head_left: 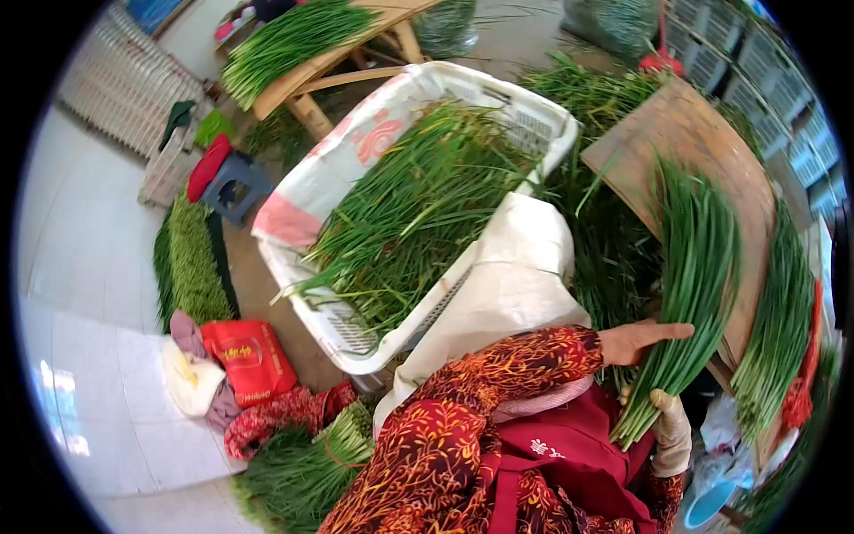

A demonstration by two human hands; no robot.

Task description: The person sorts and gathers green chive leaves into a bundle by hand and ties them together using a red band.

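Note:
A bunch of long green garlic chives lies with its leaf ends on a tilted wooden board and its pale stem ends toward my body. My right hand, in a cream glove, grips the stem ends from the right side. My bare left hand reaches across from the left with straight fingers laid against the middle of the bunch. Part of the right hand's grip is hidden behind the stems. Another bunch of chives rests on the right side of the board.
A white plastic basket of loose chives stands in front of me. More chives lie on a wooden bench, with a grey stool beyond the basket's left. A red bag sits at left; a blue basin is at lower right.

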